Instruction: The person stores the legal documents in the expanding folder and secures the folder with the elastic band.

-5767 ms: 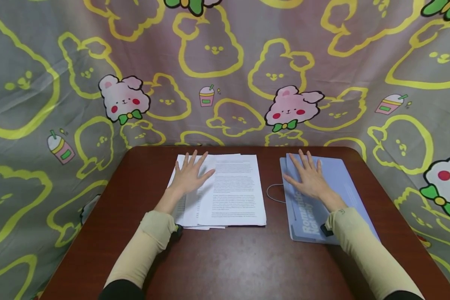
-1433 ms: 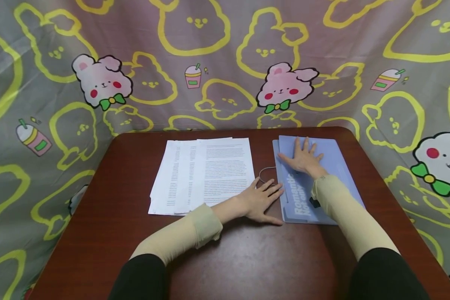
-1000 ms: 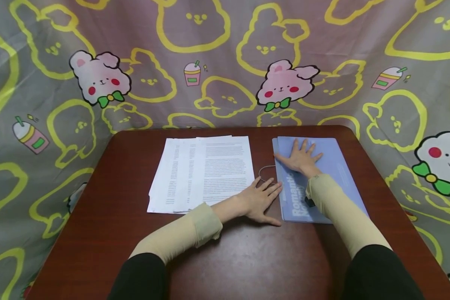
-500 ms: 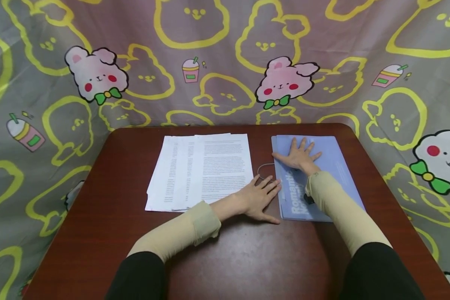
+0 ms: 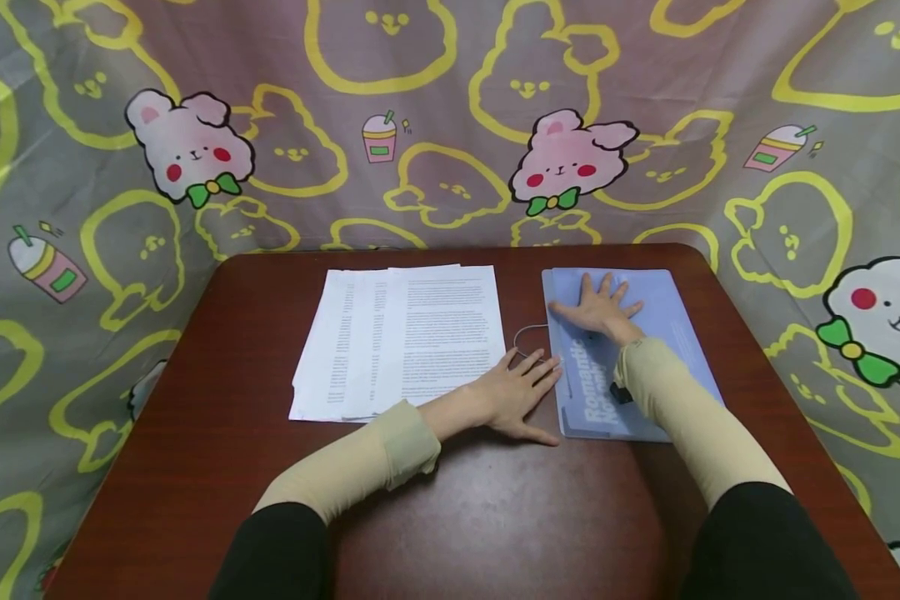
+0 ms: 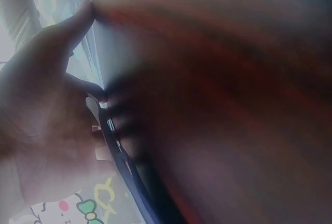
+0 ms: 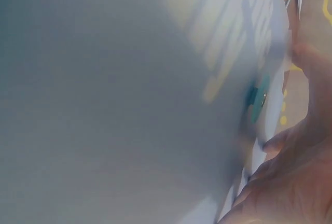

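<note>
A light blue folder (image 5: 667, 342) with pale "Romantic" lettering lies flat at the table's right side. My right hand (image 5: 598, 312) rests on its upper left part, fingers spread; the right wrist view shows this hand (image 7: 295, 182) low over the blue surface (image 7: 104, 115). Between the papers and the folder, my left hand (image 5: 517, 396) lies spread on the table, its fingertips at the folder's left edge. Seen from the left wrist, the hand (image 6: 36, 105) is dark and blurred. A stack of printed papers (image 5: 450, 333) lies to the left, its lower right corner hidden behind the left hand and forearm.
A thin grey cord (image 5: 527, 330) loops out from the folder's left edge. In the right wrist view a small teal piece (image 7: 261, 98) shows on the folder. The brown table (image 5: 450, 517) backs onto a patterned curtain (image 5: 435, 92).
Since the oldest frame, my left hand has moved from the papers rightward to the folder's edge. Over the last second both hands stay nearly still while the head view tilts slightly.
</note>
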A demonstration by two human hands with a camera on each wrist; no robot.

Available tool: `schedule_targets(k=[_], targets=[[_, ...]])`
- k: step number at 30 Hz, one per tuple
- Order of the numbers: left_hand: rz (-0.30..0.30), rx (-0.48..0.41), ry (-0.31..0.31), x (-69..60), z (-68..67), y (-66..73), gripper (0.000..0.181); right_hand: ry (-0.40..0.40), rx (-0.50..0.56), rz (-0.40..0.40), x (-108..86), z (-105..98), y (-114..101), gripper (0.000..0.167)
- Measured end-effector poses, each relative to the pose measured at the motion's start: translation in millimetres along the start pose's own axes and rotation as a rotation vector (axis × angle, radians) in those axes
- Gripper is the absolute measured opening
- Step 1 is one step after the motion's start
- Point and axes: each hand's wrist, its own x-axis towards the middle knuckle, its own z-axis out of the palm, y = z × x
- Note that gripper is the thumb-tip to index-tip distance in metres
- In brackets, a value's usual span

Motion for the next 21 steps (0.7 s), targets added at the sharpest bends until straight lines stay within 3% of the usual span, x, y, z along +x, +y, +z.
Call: schedule_targets(k=[13,21], targets=[[-0.004,-0.029,-0.019,1.3,1.5,0.5,0.114,0.009,-0.017,-0.001,-1.7,3.1,0.8,0.110],[0.000,-0.017,-0.017,0.3,0.5,-0.1,0.114,-0.027,-0.011,0.001,1.2,-3.6,-1.0,0.106]])
